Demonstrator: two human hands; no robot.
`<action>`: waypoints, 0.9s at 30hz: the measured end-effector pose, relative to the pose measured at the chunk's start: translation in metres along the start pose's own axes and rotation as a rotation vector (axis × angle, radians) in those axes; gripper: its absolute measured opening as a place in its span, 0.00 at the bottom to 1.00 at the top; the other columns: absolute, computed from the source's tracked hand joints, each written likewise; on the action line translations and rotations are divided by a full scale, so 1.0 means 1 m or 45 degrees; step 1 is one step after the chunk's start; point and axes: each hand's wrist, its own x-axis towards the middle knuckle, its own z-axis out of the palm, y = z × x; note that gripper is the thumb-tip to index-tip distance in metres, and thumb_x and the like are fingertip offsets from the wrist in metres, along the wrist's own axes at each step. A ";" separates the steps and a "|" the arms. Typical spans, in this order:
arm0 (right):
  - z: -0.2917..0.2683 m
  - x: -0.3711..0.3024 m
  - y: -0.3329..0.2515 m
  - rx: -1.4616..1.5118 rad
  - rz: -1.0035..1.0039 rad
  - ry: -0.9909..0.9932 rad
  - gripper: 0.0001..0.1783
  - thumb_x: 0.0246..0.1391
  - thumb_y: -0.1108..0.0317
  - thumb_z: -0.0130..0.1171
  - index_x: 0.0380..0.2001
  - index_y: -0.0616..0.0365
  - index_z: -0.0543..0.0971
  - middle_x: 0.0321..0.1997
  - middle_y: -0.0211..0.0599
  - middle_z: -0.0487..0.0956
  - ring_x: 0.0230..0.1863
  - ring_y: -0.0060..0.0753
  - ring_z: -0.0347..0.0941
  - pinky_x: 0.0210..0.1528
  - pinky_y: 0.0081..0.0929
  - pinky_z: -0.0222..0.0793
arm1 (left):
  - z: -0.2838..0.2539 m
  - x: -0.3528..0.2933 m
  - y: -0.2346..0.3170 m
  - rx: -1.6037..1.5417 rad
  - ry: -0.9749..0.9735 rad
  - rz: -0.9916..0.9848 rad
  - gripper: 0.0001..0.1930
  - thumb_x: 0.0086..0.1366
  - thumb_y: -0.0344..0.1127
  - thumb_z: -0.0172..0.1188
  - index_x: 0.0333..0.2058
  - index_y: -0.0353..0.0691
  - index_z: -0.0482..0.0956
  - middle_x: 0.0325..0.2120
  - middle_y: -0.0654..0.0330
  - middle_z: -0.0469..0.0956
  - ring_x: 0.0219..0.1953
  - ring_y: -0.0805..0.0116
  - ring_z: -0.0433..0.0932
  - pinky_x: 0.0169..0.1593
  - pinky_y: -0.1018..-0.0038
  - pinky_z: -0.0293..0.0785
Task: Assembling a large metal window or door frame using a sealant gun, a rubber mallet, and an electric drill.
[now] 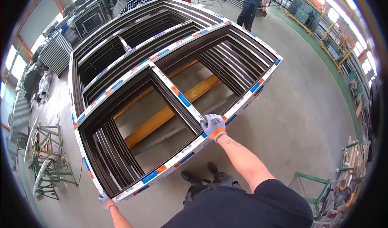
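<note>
On a factory floor, a big window frame [161, 86] lies flat, long axis left to right. Left hand [106, 201] grips its near-left corner; right hand [213, 126] clasps the near edge.

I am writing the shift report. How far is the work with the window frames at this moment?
Done: several frames already lie stacked on the wooden beams. In hand: the top window frame, with its protective film on, is gripped by the left hand at the near corner and the right hand at the middle bar's end. Left: whether it is lying flat cannot be seen.
</note>
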 end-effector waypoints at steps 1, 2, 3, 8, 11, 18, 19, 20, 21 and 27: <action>0.008 0.003 -0.015 0.065 -0.022 0.018 0.19 0.49 0.55 0.58 0.38 0.59 0.77 0.39 0.41 0.79 0.45 0.42 0.73 0.50 0.39 0.64 | -0.006 0.018 -0.007 -0.044 0.141 -0.017 0.32 0.59 0.59 0.58 0.56 0.45 0.70 0.54 0.50 0.72 0.57 0.56 0.69 0.58 0.64 0.66; 0.017 0.006 -0.027 0.057 -0.054 0.023 0.19 0.49 0.55 0.57 0.37 0.59 0.77 0.39 0.41 0.79 0.45 0.42 0.73 0.49 0.38 0.64 | -0.009 0.024 -0.014 -0.089 0.281 -0.037 0.29 0.61 0.55 0.58 0.56 0.44 0.71 0.53 0.51 0.73 0.57 0.53 0.69 0.58 0.63 0.66; -0.015 -0.016 0.032 -0.040 -0.084 -0.012 0.19 0.49 0.55 0.57 0.37 0.58 0.77 0.39 0.40 0.79 0.45 0.42 0.73 0.49 0.38 0.64 | 0.059 -0.047 -0.042 -0.089 0.209 -0.092 0.29 0.61 0.55 0.58 0.56 0.44 0.71 0.53 0.51 0.73 0.57 0.53 0.69 0.58 0.63 0.66; -0.012 -0.011 0.038 0.015 -0.092 -0.048 0.17 0.50 0.54 0.57 0.34 0.57 0.77 0.37 0.40 0.79 0.42 0.42 0.73 0.46 0.38 0.65 | 0.071 -0.159 -0.026 -0.020 0.610 0.505 0.24 0.68 0.42 0.51 0.58 0.32 0.66 0.55 0.44 0.69 0.59 0.49 0.65 0.61 0.61 0.62; -0.011 -0.010 0.038 0.032 -0.146 0.014 0.16 0.51 0.54 0.56 0.34 0.56 0.76 0.35 0.39 0.79 0.41 0.43 0.74 0.44 0.39 0.66 | 0.081 -0.256 -0.059 0.005 0.435 0.576 0.25 0.66 0.41 0.53 0.57 0.32 0.67 0.54 0.45 0.71 0.57 0.49 0.66 0.61 0.61 0.62; -0.010 -0.010 0.026 -0.025 -0.159 -0.025 0.21 0.51 0.49 0.56 0.35 0.57 0.76 0.36 0.42 0.80 0.41 0.45 0.75 0.45 0.40 0.68 | 0.178 -0.399 -0.269 -0.097 -0.047 -0.118 0.14 0.60 0.40 0.56 0.38 0.35 0.76 0.28 0.54 0.78 0.31 0.58 0.76 0.37 0.64 0.72; -0.010 -0.010 0.024 -0.026 -0.157 0.002 0.21 0.51 0.48 0.57 0.35 0.56 0.76 0.35 0.43 0.80 0.41 0.45 0.75 0.44 0.40 0.68 | 0.178 -0.406 -0.282 -0.141 -0.089 -0.180 0.13 0.60 0.39 0.56 0.37 0.36 0.76 0.27 0.55 0.77 0.30 0.59 0.75 0.36 0.64 0.72; -0.013 -0.012 0.021 -0.045 -0.151 -0.011 0.22 0.50 0.47 0.57 0.33 0.56 0.76 0.35 0.44 0.80 0.40 0.47 0.76 0.44 0.41 0.68 | 0.177 -0.411 -0.296 -0.186 -0.131 -0.244 0.12 0.60 0.39 0.56 0.35 0.36 0.76 0.26 0.56 0.76 0.29 0.60 0.74 0.34 0.64 0.71; -0.010 -0.012 0.021 -0.072 -0.135 -0.021 0.23 0.49 0.45 0.58 0.32 0.57 0.76 0.34 0.45 0.80 0.40 0.48 0.76 0.44 0.41 0.68 | 0.176 -0.417 -0.310 -0.233 -0.170 -0.309 0.11 0.59 0.39 0.56 0.34 0.37 0.75 0.25 0.57 0.75 0.28 0.61 0.73 0.33 0.65 0.70; -0.011 -0.010 0.017 -0.317 0.080 -0.301 0.31 0.49 0.39 0.55 0.44 0.56 0.75 0.42 0.46 0.82 0.47 0.45 0.77 0.50 0.38 0.66 | 0.176 -0.440 -0.407 -0.534 -0.417 -0.693 0.07 0.58 0.36 0.56 0.27 0.40 0.75 0.17 0.62 0.70 0.20 0.68 0.66 0.26 0.67 0.65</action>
